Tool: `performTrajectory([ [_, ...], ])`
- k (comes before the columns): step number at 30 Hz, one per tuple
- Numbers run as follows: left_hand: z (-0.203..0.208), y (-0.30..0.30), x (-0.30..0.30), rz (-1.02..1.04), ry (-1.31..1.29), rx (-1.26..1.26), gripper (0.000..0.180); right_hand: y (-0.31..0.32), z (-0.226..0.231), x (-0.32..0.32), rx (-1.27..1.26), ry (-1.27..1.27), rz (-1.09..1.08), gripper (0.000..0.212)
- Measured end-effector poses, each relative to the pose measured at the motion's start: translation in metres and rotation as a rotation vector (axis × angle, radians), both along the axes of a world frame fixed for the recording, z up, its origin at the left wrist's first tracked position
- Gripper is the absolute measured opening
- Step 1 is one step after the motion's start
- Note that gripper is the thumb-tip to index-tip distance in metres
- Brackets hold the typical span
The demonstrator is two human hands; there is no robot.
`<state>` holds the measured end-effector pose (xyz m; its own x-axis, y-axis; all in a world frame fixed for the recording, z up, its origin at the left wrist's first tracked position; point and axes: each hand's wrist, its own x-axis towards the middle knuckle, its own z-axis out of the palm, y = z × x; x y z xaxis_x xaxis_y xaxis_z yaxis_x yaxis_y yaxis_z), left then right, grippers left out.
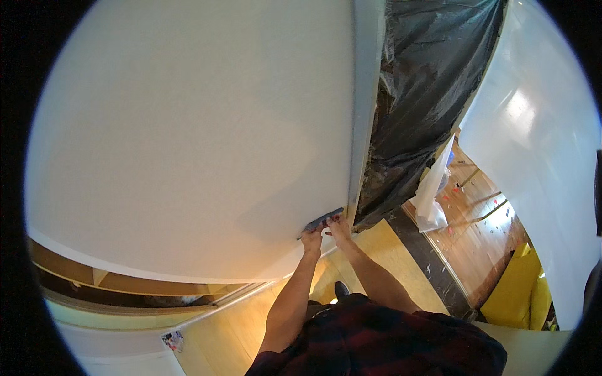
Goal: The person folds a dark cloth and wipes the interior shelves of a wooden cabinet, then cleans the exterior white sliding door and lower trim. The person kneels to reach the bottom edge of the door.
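Both my hands hold a short, dark grey flat-bladed tool [324,219] against the lower right part of a large white wall surface [188,138]. Some dark red shows on the tool between my fingers; its exact kind is too small to make out. My left hand [311,240] is closed at its left, lower end. Around the right part, close to the wall's grey edge strip [367,94], my right hand [339,229] is closed too. My fingers partly cover the tool.
Black plastic sheeting [433,75] hangs right of the wall edge. Beyond it, a wooden floor [464,250] carries scattered scraps and a white plastic bag [431,197]. A yellow object [514,291] stands at lower right. Open wooden shelving [125,276] lies at left.
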<state>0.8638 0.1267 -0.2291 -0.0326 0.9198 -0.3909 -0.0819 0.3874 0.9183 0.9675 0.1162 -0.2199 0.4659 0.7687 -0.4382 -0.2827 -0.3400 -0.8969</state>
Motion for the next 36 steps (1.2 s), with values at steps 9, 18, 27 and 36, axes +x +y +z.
performTrajectory([
  [9,0.175,-0.002,0.016,-0.045,-0.011,0.482,0.027,-0.006,0.157,0.002,0.509,-0.697,-0.12,0.02],
  [18,0.096,0.004,0.012,-0.155,0.449,0.478,0.03,0.004,0.068,-0.001,0.347,-0.618,-0.146,0.013],
  [27,0.097,0.004,0.015,-0.072,0.762,0.761,0.026,0.008,0.024,0.017,0.342,0.389,-0.066,0.016],
  [36,0.377,-0.005,-0.019,0.235,0.781,1.191,0.023,0.004,0.301,-0.023,0.837,0.736,0.109,0.021],
])
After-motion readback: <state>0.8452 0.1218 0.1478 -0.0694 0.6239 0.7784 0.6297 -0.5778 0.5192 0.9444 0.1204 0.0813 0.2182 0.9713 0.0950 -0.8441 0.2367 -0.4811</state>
